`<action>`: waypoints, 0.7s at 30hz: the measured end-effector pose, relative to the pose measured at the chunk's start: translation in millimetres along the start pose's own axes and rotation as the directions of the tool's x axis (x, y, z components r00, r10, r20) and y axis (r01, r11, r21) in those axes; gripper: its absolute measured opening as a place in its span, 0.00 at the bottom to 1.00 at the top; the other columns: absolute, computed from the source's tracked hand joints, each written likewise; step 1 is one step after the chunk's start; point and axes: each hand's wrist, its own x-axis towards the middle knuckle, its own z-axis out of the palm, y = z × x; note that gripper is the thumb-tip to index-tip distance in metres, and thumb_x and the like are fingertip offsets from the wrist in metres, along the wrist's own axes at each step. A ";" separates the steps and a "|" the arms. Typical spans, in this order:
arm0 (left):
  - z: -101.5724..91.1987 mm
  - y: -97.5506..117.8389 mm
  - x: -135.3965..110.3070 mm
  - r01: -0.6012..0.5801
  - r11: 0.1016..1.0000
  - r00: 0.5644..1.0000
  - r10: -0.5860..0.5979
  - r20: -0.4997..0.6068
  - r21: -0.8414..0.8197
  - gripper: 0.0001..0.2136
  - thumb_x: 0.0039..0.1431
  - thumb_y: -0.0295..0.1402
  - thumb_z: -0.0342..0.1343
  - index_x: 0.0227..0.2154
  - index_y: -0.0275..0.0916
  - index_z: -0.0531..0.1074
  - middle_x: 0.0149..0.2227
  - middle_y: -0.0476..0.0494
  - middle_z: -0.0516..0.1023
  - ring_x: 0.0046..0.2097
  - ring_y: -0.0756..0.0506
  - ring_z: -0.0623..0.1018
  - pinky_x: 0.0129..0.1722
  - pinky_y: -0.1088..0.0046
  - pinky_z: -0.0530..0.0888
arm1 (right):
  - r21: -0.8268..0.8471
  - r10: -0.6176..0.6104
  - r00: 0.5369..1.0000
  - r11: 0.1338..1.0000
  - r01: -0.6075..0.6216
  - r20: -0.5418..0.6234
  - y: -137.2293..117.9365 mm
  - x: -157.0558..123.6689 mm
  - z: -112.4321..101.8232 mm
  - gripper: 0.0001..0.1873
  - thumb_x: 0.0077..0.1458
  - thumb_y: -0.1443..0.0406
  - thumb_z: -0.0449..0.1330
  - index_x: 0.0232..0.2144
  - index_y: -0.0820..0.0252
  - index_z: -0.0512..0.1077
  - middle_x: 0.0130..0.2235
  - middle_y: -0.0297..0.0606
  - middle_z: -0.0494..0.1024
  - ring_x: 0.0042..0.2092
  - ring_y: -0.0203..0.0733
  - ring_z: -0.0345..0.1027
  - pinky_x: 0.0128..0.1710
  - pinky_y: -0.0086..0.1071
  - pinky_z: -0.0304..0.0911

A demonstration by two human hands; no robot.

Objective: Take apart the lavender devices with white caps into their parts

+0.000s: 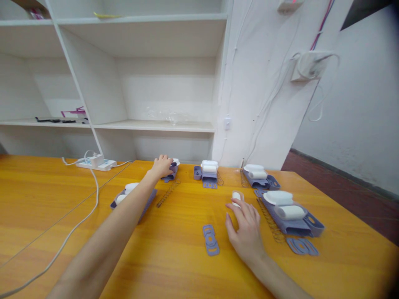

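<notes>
My left hand (162,166) reaches to the far side of the table, its fingers bent over a grey-purple plastic housing (170,176) with a white piece behind it. The fingertips are partly hidden there. A coil spring (167,194) lies beside that housing. My right hand (246,232) is low over the table, thumb and fingers apart, fingertips at a short white cylinder (236,197). The fingers partly cover this cylinder. Left of my right hand lies a flat grey-purple plate with cut-outs (211,240).
Similar sets of parts stand at back centre (210,174), back right (257,176), right (288,214) and left, where my forearm partly hides a housing (149,203). A power strip (97,162) and white cable (96,195) lie left. White shelves (156,126) rise behind.
</notes>
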 end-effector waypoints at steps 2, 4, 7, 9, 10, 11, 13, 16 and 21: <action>0.9 6.3 -1.9 0.053 0.998 0.998 -0.054 -0.017 -0.017 0.32 0.49 0.46 0.56 0.56 0.41 0.57 0.52 0.33 0.64 0.54 0.34 0.63 0.49 0.56 0.63 | 0.002 0.000 1.000 1.000 0.000 0.008 0.2 -0.6 1.2 0.12 0.54 0.66 0.52 0.42 0.56 0.67 0.48 0.42 0.69 0.52 0.49 0.60 0.53 0.51 0.50; 1.8 14.4 -3.8 0.133 0.990 0.990 -0.134 -0.033 -0.049 0.40 0.49 0.54 0.53 0.60 0.37 0.48 0.53 0.28 0.62 0.54 0.31 0.64 0.48 0.54 0.64 | 0.003 0.002 1.000 1.000 -0.002 0.015 0.2 -1.0 1.9 0.12 0.54 0.66 0.52 0.42 0.56 0.67 0.49 0.42 0.69 0.52 0.49 0.59 0.53 0.51 0.50; 3.8 25.4 -5.5 0.307 0.940 0.951 -0.308 0.013 -0.150 0.48 0.41 0.58 0.57 0.60 0.36 0.44 0.53 0.25 0.61 0.53 0.28 0.66 0.47 0.54 0.66 | 0.001 0.005 1.000 1.000 -0.005 0.025 0.3 -1.1 1.8 0.12 0.55 0.66 0.52 0.43 0.56 0.67 0.49 0.42 0.69 0.52 0.49 0.59 0.53 0.50 0.50; 6.2 29.3 -5.4 0.406 0.886 0.913 -0.400 0.073 -0.222 0.50 0.38 0.55 0.61 0.60 0.38 0.44 0.54 0.25 0.59 0.53 0.28 0.67 0.47 0.55 0.66 | -0.002 0.007 1.000 1.000 -0.007 0.027 0.2 -1.0 1.2 0.13 0.55 0.66 0.52 0.43 0.56 0.67 0.49 0.42 0.69 0.52 0.49 0.59 0.54 0.50 0.50; 7.9 29.9 -4.9 0.435 0.867 0.900 -0.424 0.097 -0.243 0.50 0.38 0.53 0.62 0.60 0.39 0.43 0.55 0.25 0.58 0.52 0.28 0.68 0.47 0.56 0.67 | -0.004 0.008 1.000 1.000 -0.008 0.027 0.1 -0.9 0.8 0.13 0.55 0.66 0.52 0.43 0.56 0.67 0.49 0.42 0.69 0.52 0.49 0.59 0.54 0.50 0.49; 10.1 29.9 -4.4 0.453 0.853 0.891 -0.439 0.114 -0.259 0.50 0.38 0.52 0.63 0.60 0.38 0.43 0.55 0.24 0.58 0.51 0.28 0.70 0.47 0.57 0.67 | -0.006 0.009 1.000 1.000 -0.009 0.027 0.0 -0.8 0.4 0.13 0.54 0.66 0.52 0.43 0.56 0.67 0.49 0.42 0.69 0.52 0.49 0.59 0.54 0.50 0.49; 15.1 28.4 -3.0 0.469 0.839 0.883 -0.450 0.134 -0.275 0.51 0.38 0.49 0.64 0.60 0.36 0.41 0.55 0.22 0.57 0.49 0.30 0.72 0.46 0.59 0.69 | -0.011 0.010 1.000 1.000 -0.009 0.027 -0.2 -0.6 0.0 0.13 0.54 0.66 0.52 0.43 0.56 0.67 0.49 0.42 0.69 0.52 0.49 0.59 0.54 0.50 0.49; 22.4 25.7 -1.8 0.475 0.832 0.880 -0.454 0.140 -0.286 0.51 0.38 0.45 0.65 0.60 0.33 0.39 0.55 0.21 0.57 0.48 0.31 0.73 0.45 0.61 0.70 | -0.020 0.011 0.999 1.000 -0.010 0.031 -0.1 -0.7 0.4 0.13 0.54 0.66 0.52 0.44 0.56 0.67 0.49 0.42 0.69 0.52 0.49 0.59 0.53 0.50 0.50; 26.9 25.2 -2.0 0.471 0.830 0.881 -0.457 0.120 -0.299 0.50 0.39 0.41 0.65 0.60 0.34 0.39 0.55 0.23 0.56 0.49 0.30 0.72 0.45 0.61 0.70 | -0.042 0.024 0.998 0.999 -0.022 0.052 0.4 -1.5 1.6 0.13 0.54 0.66 0.52 0.43 0.56 0.67 0.50 0.42 0.68 0.52 0.48 0.59 0.54 0.50 0.50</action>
